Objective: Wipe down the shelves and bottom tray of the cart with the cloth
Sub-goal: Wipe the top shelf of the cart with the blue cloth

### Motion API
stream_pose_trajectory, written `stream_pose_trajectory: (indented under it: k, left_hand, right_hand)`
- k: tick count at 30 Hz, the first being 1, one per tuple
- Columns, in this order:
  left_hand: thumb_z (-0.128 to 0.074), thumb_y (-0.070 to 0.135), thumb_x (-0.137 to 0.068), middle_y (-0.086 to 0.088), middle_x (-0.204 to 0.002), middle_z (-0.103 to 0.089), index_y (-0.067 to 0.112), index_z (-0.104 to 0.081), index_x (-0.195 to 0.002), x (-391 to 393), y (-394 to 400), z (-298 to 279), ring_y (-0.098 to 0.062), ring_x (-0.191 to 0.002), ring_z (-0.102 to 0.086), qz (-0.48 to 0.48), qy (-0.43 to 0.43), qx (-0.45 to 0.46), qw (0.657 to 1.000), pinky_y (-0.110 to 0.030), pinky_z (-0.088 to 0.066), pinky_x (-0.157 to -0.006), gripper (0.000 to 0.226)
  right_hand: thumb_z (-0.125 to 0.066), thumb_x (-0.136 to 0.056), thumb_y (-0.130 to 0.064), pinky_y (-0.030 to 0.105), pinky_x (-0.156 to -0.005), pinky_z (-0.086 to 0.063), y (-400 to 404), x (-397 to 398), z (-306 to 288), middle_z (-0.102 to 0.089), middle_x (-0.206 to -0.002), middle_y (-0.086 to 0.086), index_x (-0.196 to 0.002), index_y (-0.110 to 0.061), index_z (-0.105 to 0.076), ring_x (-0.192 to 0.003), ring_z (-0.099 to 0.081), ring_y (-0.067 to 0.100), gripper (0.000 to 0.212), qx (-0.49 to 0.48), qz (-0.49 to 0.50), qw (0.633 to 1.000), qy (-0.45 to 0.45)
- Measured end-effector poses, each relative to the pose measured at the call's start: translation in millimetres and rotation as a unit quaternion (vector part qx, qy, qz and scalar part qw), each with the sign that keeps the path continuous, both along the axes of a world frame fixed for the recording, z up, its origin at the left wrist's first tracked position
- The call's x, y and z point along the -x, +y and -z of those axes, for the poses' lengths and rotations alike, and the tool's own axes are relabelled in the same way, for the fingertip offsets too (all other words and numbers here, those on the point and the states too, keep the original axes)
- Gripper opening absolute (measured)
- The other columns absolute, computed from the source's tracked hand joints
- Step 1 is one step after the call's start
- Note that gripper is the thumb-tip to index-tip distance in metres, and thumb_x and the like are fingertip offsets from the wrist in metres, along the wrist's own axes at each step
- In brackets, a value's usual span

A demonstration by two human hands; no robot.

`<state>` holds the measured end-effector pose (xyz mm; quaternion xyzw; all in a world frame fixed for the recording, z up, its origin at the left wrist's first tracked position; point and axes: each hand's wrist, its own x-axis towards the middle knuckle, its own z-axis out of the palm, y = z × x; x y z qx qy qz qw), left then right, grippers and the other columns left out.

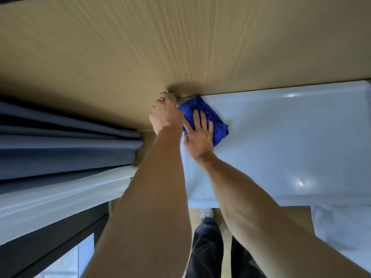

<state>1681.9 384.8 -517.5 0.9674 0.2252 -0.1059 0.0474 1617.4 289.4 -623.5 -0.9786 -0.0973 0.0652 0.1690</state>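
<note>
nearest the camera, two bare forearms reach forward from the bottom of the view. between them, lower down, are dark trousers [206, 247] and one pale shoe [206, 212] on a wood-tone floor [180, 47].

the one white shelf [291, 147] fills the right side, glossy with a few bright light spots. a second pale surface [341, 233] shows at the lower right, blurred; what it is cannot be told.

the right hand [198, 137] lies flat with its fingers straight and spread, pressing down on one blue cloth [208, 119]. the cloth is bunched and sits on the shelf at its far left corner, touching the shelf's far edge.

the left hand [165, 113] is just beside the cloth, to its left, fingers curled around a grey part at the corner of the shelf; that part is mostly hidden by the hand.

to the left hang folded curtains, grey-blue ones [66, 141] above a white one [60, 197], with a dark frame and one glass pane below them.
</note>
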Motion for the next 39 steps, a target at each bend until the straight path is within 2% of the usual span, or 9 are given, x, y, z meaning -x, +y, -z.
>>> stream_pose_trajectory:
  k: [3, 7, 13, 19, 22, 27, 32, 36, 39]
  left_hand:
    - [-0.044, 0.012, -0.093, -0.019, -0.12, -0.062, 0.0, -0.042, -0.131, 2.8, -1.6, -3.7, -0.041, -0.105, -0.062, 0.0, 0.005, 0.008, 1.0, -0.043, -0.047, -0.078, 0.04]
    - [-0.044, 0.012, -0.094, -0.019, -0.118, -0.062, -0.001, -0.041, -0.132, 5.3, -3.5, -3.6, -0.04, -0.101, -0.063, 0.009, 0.001, -0.004, 1.0, -0.038, -0.041, -0.07, 0.04]
    - [-0.045, 0.013, -0.095, -0.021, -0.118, -0.062, -0.002, -0.041, -0.13, 2.7, -4.6, -5.5, -0.042, -0.103, -0.062, 0.009, -0.001, 0.002, 1.0, -0.04, -0.037, -0.069, 0.039]
    - [-0.047, 0.009, -0.088, -0.02, -0.113, -0.064, -0.001, -0.044, -0.125, -0.7, -1.0, 4.4, -0.042, -0.101, -0.062, 0.005, -0.011, -0.005, 1.0, -0.04, -0.042, -0.072, 0.039]
    - [-0.047, 0.01, -0.089, -0.019, -0.115, -0.064, 0.0, -0.047, -0.127, -1.5, -2.3, 7.9, -0.04, -0.104, -0.062, 0.008, -0.013, -0.019, 1.0, -0.039, -0.045, -0.076, 0.039]
    - [-0.047, 0.009, -0.089, -0.022, -0.114, -0.064, 0.0, -0.049, -0.123, 3.2, -3.9, 1.5, -0.042, -0.104, -0.061, 0.011, -0.022, -0.015, 1.0, -0.041, -0.045, -0.074, 0.036]
    - [-0.048, 0.011, -0.091, -0.025, -0.113, -0.063, -0.002, -0.049, -0.122, 7.1, -8.0, -2.4, -0.044, -0.104, -0.061, 0.01, -0.037, -0.009, 0.999, -0.047, -0.049, -0.08, 0.034]
    - [-0.046, 0.011, -0.092, -0.027, -0.115, -0.062, -0.004, -0.047, -0.127, 7.5, -7.4, -5.4, -0.045, -0.104, -0.06, 0.011, -0.039, -0.009, 0.999, -0.049, -0.049, -0.082, 0.038]
    - [-0.047, 0.012, -0.093, -0.028, -0.117, -0.061, -0.004, -0.046, -0.129, 5.9, -8.3, -4.2, -0.045, -0.105, -0.06, 0.017, -0.028, -0.023, 0.999, -0.048, -0.048, -0.082, 0.039]
  right_hand:
    - [-0.066, -0.08, -0.026, 0.056, -0.11, -0.033, -8.5, 94.0, -6.9, -0.038, -0.155, 0.015, -0.132, -0.027, -0.045, -0.142, -0.037, 0.038, 0.056, -0.038, -0.11, 0.993, 0.033]
    - [-0.069, -0.069, -0.019, 0.052, -0.117, -0.026, -34.8, 206.6, -15.8, -0.023, -0.163, 0.009, -0.133, -0.034, -0.049, -0.149, -0.023, 0.033, 0.068, 0.018, -0.207, 0.97, 0.124]
    - [-0.056, -0.078, -0.023, 0.05, -0.116, -0.027, -57.2, 169.2, -10.7, -0.03, -0.161, 0.008, -0.143, -0.039, -0.044, -0.147, -0.03, 0.031, 0.067, 0.026, -0.233, 0.971, 0.044]
    - [-0.055, -0.088, -0.029, 0.054, -0.107, -0.034, -75.5, -20.0, 13.4, -0.044, -0.151, 0.017, -0.139, -0.03, -0.055, -0.14, -0.041, 0.035, 0.051, 0.038, 0.033, 0.998, -0.027]
    - [-0.053, -0.087, -0.029, 0.054, -0.106, -0.034, -72.6, -62.2, 19.5, -0.045, -0.149, 0.018, -0.136, -0.03, -0.056, -0.139, -0.04, 0.038, 0.05, 0.042, 0.098, 0.994, -0.039]
    - [-0.054, -0.091, -0.029, 0.054, -0.11, -0.032, -55.0, 49.9, 12.6, -0.039, -0.154, 0.02, -0.143, -0.027, -0.052, -0.14, -0.038, 0.04, 0.052, 0.016, 0.167, 0.985, -0.03]
    - [-0.058, -0.088, -0.028, 0.052, -0.111, -0.034, -91.9, 215.1, 1.1, -0.036, -0.157, 0.017, -0.142, -0.03, -0.054, -0.143, -0.037, 0.037, 0.054, 0.031, 0.083, 0.996, 0.028]
    - [-0.052, -0.09, -0.028, 0.054, -0.108, -0.038, -133.2, 196.1, 6.7, -0.04, -0.156, 0.015, -0.139, -0.032, -0.055, -0.142, -0.039, 0.035, 0.05, 0.048, 0.037, 0.998, 0.023]
    - [-0.048, -0.092, -0.033, 0.056, -0.104, -0.04, -162.0, 116.5, 14.4, -0.043, -0.152, 0.019, -0.14, -0.029, -0.055, -0.139, -0.043, 0.037, 0.048, 0.052, 0.106, 0.993, -0.008]
